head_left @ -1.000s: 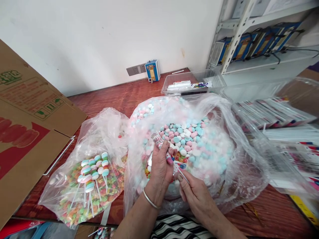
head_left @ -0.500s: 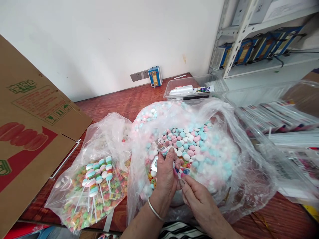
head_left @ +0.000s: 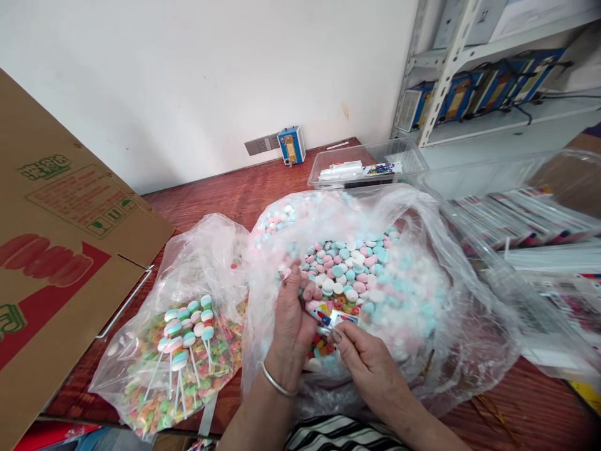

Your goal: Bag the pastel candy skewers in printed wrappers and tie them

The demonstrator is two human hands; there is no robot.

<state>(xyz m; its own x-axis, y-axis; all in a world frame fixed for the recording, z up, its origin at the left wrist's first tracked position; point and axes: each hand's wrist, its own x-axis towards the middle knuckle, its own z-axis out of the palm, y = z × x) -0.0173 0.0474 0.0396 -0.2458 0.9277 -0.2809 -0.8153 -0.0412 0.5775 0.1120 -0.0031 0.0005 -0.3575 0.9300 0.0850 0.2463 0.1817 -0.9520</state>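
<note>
A small printed plastic packet [head_left: 323, 314], white with red, blue and yellow marks, spans the gap between my two hands. My left hand [head_left: 292, 316], with a silver bangle at the wrist, is closed on its left part, fingers curled upward. Thumb and forefinger of my right hand [head_left: 369, 357] pinch the packet's right end. Below and behind them lies a large clear bag [head_left: 469, 351] full of pink, blue and white button-shaped candies [head_left: 345, 266]. Ring-shaped gummies in mixed colours [head_left: 345, 303] show near the packet. What the packet contains is hidden.
On the left, candy lollipops [head_left: 181, 326] lie on a clear bag of gummy rings [head_left: 141, 401]. A cardboard box [head_left: 61, 232] stands far left. Clear plastic bins [head_left: 323, 164] sit behind and right, near a white shelf [head_left: 441, 94]. A blue device [head_left: 292, 145] stands by the wall.
My left hand has shifted left and turned, and the packet's barcode side no longer shows. The hands are further apart, with more of the packet visible between them.
</note>
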